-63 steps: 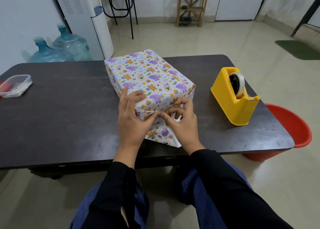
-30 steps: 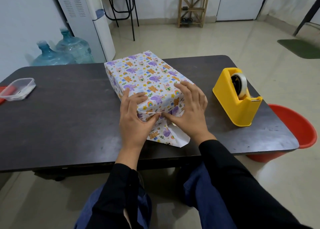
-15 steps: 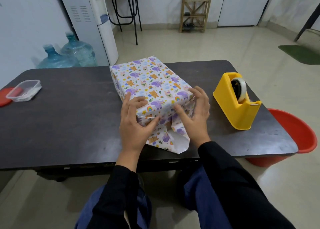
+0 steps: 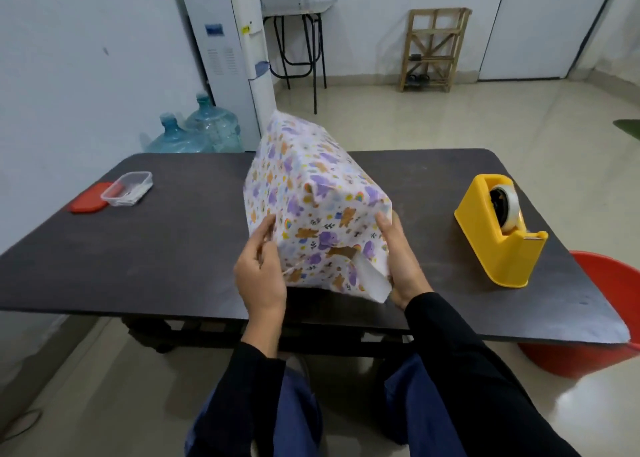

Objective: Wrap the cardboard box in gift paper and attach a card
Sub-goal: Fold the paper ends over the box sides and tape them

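Note:
The box wrapped in white gift paper with purple and orange animal print [image 4: 311, 193] is tipped up on its near end, its far end raised high above the dark table [image 4: 180, 245]. My left hand [image 4: 261, 271] holds its near left edge, my right hand [image 4: 401, 259] holds its near right edge. A loose white paper flap [image 4: 372, 278] hangs at the near end between my hands. No card is in view.
A yellow tape dispenser [image 4: 498, 231] stands on the table's right. A clear plastic container [image 4: 127, 188] and its red lid [image 4: 88, 201] lie at far left. A red bucket [image 4: 602, 318] sits on the floor at right. Water bottles [image 4: 197, 133] and a cooler [image 4: 232, 55] stand behind.
The box lay flat while my fingers folded the near flap; both hands have shifted to its sides and tipped its far end up.

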